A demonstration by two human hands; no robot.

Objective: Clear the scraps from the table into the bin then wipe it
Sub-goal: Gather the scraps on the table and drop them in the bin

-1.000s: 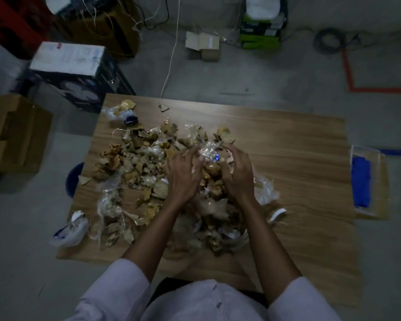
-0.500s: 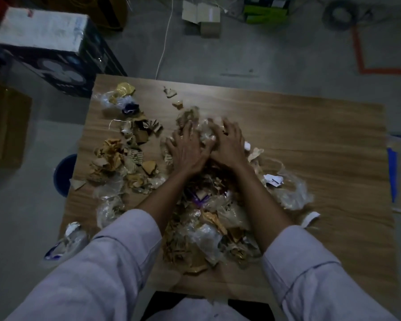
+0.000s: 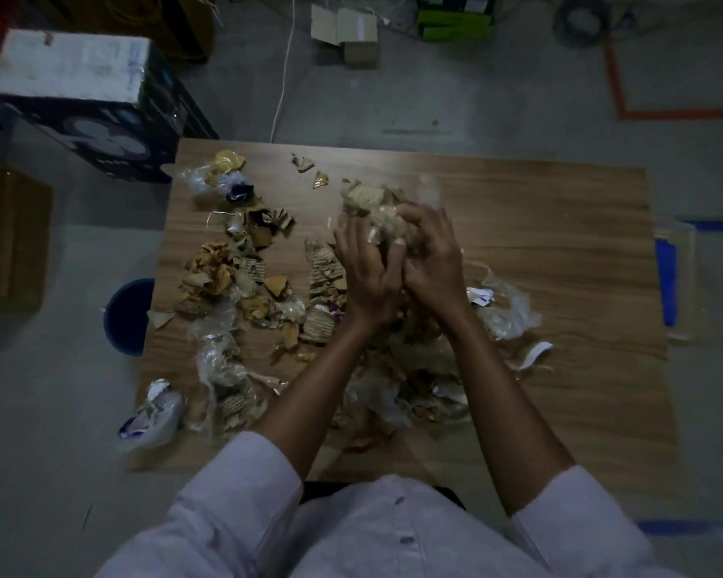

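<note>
The left hand and the right hand are side by side in the middle of the frame, and they touch each other. Each grip is clenched on the same bunch of scraps, which is torn cardboard and clear wrap. The fingers curl over the bunch from both sides. I cannot tell if the bunch is lifted or sits on the counter. Both arms reach up from the bottom of the frame. Many loose scraps lie on the counter, mostly to the left of the hands and under the arms. The blue bin stands on the floor at the left edge of the counter, partly hidden by it. So the bin is to the left of the bunch and lower down, and the left hand is nearer to it. I think the bunch must go left, over the loose scraps, then down. Small bits may drop on the way.
</note>
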